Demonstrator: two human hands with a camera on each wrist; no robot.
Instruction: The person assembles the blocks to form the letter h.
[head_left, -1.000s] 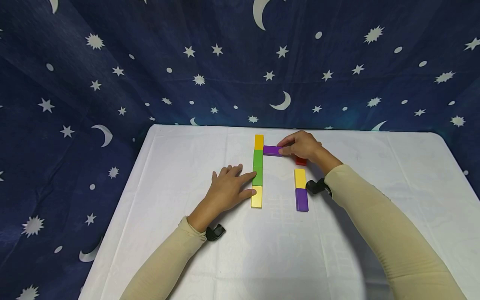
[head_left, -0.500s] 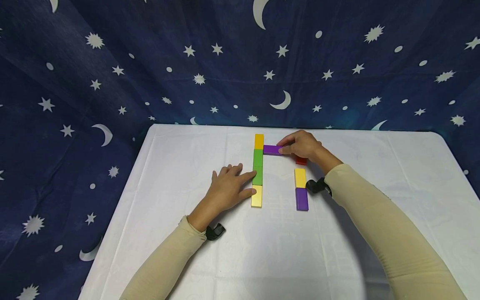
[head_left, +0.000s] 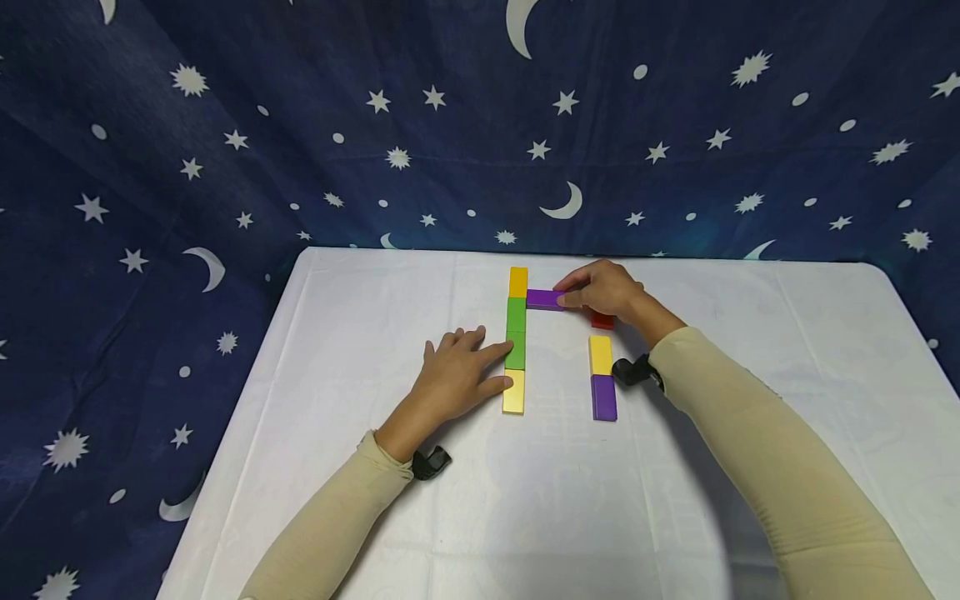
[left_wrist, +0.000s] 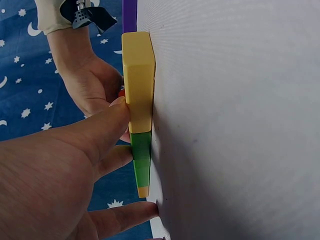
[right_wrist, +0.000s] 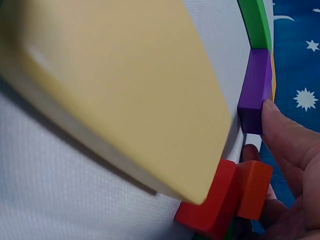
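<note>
A column of flat blocks stands left of centre in the head view: an orange-yellow block (head_left: 518, 282) at the far end, two green blocks (head_left: 516, 315), and a pale yellow block (head_left: 513, 392) nearest. My left hand (head_left: 450, 377) lies beside it, fingers spread, index fingertip on the nearer green block and thumb on the pale yellow one. With thumb and index finger, my right hand (head_left: 604, 289) pinches the right end of a purple block (head_left: 543, 300) that extends sideways from the column. Under this hand, a red block (right_wrist: 209, 205) and an orange block (right_wrist: 254, 190) show in the right wrist view.
A yellow block (head_left: 600, 356) and a second purple block (head_left: 603, 397) lie end to end near the right wrist. A white cloth covers the table (head_left: 480, 517). Behind its far edge hangs a dark blue curtain (head_left: 465, 125) with moons and stars.
</note>
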